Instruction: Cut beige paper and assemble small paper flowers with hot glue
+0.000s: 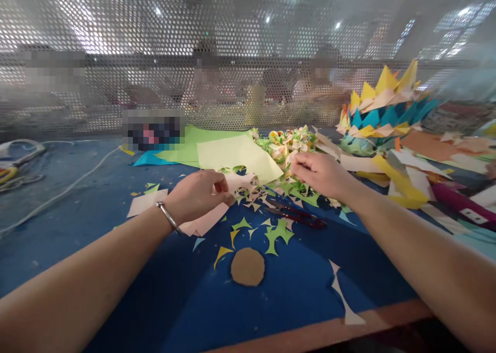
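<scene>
Okay so on my end, both hands are up over the messy middle of the desk point(174, 296). My left hand point(199, 193) has its fingers curled in with a narrow gap at the tips, right above a pink sheet point(205, 221); can't tell if they've actually got the paper. My right hand point(313, 172) has its fingers bunched together at the edge of the scrap heap point(290, 141), and whether there's a bit of paper pinched in there, no clue from this angle.

The pink sheet lies partly under the left hand, and the heap sits just beyond the right fingertips. A pale yellow sheet point(238, 154) lies between the two, on top of some green paper point(188, 143). Dark red-handled scissors point(298, 214) lie below the right hand, and a round cardboard disc point(248, 266) is nearer the front edge. Off to the right stands a spiky layered paper piece point(374, 118), yellow over blue.
</scene>
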`<state>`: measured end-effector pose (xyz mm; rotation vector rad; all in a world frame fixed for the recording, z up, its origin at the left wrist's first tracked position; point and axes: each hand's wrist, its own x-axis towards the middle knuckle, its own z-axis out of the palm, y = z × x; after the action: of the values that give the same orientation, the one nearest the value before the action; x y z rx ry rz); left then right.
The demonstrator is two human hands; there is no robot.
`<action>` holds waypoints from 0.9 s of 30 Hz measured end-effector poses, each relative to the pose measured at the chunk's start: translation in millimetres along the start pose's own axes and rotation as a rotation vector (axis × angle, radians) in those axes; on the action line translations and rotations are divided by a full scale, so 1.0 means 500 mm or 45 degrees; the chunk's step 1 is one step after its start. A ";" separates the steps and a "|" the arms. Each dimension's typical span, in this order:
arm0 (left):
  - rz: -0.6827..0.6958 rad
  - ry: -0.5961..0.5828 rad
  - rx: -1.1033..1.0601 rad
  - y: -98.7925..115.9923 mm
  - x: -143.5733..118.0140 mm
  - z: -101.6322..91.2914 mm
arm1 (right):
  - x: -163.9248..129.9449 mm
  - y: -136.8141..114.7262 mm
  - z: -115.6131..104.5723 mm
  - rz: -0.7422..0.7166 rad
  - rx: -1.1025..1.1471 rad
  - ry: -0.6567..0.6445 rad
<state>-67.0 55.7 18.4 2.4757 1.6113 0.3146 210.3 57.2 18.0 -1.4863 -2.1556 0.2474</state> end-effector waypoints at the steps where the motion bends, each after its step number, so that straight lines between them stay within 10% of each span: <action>1: 0.007 -0.003 -0.011 0.000 0.001 0.000 | 0.001 0.002 0.000 0.014 0.019 0.019; 21: 0.016 0.265 -0.497 0.014 0.007 0.018 | -0.007 -0.003 0.006 -0.129 0.045 -0.044; 27: 0.193 -0.126 -0.449 0.043 -0.014 0.018 | -0.009 -0.004 0.012 -0.173 0.023 -0.070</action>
<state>-48.5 40.5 14.6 2.3031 1.2123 0.4466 207.0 53.1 12.2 -1.3311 -2.2801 0.2617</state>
